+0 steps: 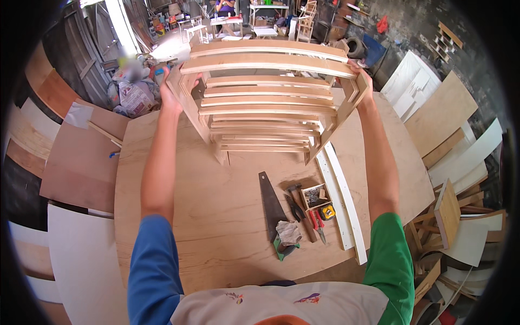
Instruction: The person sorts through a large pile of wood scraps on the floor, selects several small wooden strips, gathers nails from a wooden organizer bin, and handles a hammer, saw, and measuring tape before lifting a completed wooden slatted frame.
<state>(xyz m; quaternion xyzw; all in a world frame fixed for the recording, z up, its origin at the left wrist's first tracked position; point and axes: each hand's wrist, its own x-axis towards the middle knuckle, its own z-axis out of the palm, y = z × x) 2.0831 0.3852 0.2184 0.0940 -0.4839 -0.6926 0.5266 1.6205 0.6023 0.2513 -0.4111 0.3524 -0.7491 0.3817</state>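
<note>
A pale wooden slatted rack (265,64) stands upright at the far part of the plywood tabletop (200,216), its several slats running crosswise between two side frames. My left hand (171,93) is wrapped round the upper left side frame. On the opposite side my right hand (363,81) grips the upper right frame, its fingers partly hidden behind the wood. Both arms are stretched forward. Nearer to me lie a handsaw (268,197) with a crumpled whitish lump (288,232) on its green handle, a hammer (310,229), black pliers (292,204) and red-handled pliers (317,221).
Beside the tools are a small box of fasteners (314,198), a yellow tape measure (327,212) and long white strips (346,203). Boards (81,157) lean at left, panels (441,111) and wood scraps at right. A person (225,6) sits far back near white tables.
</note>
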